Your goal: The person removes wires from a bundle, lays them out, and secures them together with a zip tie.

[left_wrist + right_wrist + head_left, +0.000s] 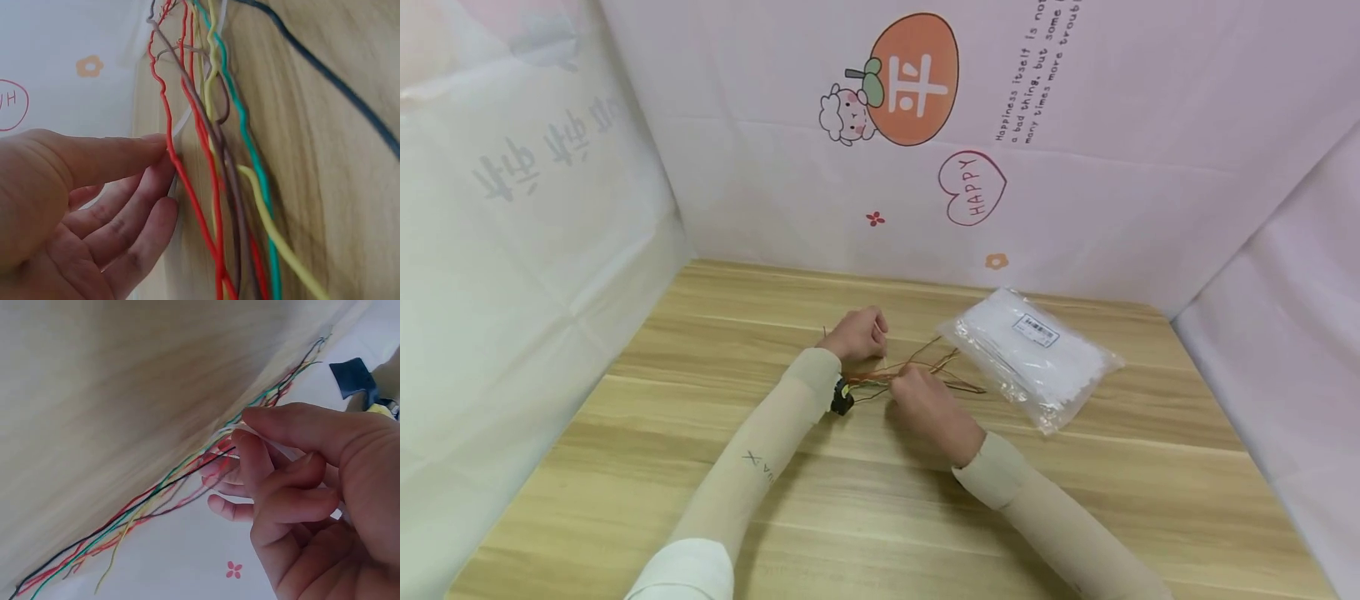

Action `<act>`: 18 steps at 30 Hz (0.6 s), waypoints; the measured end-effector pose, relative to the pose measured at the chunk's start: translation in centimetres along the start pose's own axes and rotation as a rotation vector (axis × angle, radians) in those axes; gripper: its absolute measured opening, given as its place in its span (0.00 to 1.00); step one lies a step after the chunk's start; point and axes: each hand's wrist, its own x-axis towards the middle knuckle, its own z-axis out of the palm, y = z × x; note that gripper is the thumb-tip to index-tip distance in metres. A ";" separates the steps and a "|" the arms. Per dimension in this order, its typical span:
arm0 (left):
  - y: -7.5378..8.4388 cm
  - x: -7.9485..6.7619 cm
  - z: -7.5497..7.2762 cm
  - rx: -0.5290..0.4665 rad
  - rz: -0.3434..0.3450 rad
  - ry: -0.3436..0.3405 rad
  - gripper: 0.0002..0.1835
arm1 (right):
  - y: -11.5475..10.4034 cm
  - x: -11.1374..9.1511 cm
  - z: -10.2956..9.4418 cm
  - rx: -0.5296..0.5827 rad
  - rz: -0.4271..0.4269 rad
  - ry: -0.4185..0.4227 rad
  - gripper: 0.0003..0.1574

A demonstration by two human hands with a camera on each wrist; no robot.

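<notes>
A bundle of thin coloured wires (pixel 936 365), red, green, yellow, brown and black, stretches across the table between the hands. My left hand (pixel 856 335) pinches a narrow white strip, a cable tie (pixel 181 122), between thumb and forefinger on the far side of the bundle. From those fingertips the tie passes behind the red wires (pixel 164 111). My right hand (pixel 934 414) is on the near side, its thumb and forefinger also pinching the white tie (pixel 282 449), with the other fingers curled in. Close to the wires, the tie bends beside the right fingertips in the right wrist view.
Right of the hands lies a clear plastic bag (pixel 992 333) of white strips with a barcode label (pixel 1036 331). A black wrist camera (pixel 842 398) sits at the left wrist. Printed cloth walls (pixel 760 192) enclose the wooden table (pixel 865 517) at the back and sides.
</notes>
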 end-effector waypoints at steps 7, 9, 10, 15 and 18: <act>-0.1 0.0 -0.1 -0.042 0.001 0.015 0.15 | -0.3 -1.6 -1.2 -0.055 -0.038 0.048 0.08; -0.1 -0.1 -0.2 -0.054 0.008 0.011 0.15 | -0.2 -2.1 -1.5 -0.057 -0.050 0.071 0.08; -0.1 -0.1 -0.2 -0.058 0.014 0.008 0.14 | -0.2 -2.3 -1.7 -0.046 -0.055 0.082 0.08; 0.0 -0.2 -0.1 -0.095 0.024 -0.002 0.16 | 0.3 -2.6 -2.7 0.044 -0.062 0.162 0.07; 0.1 -0.3 -0.1 -0.118 0.010 0.000 0.18 | 0.9 -2.1 -3.1 0.040 -0.068 0.239 0.06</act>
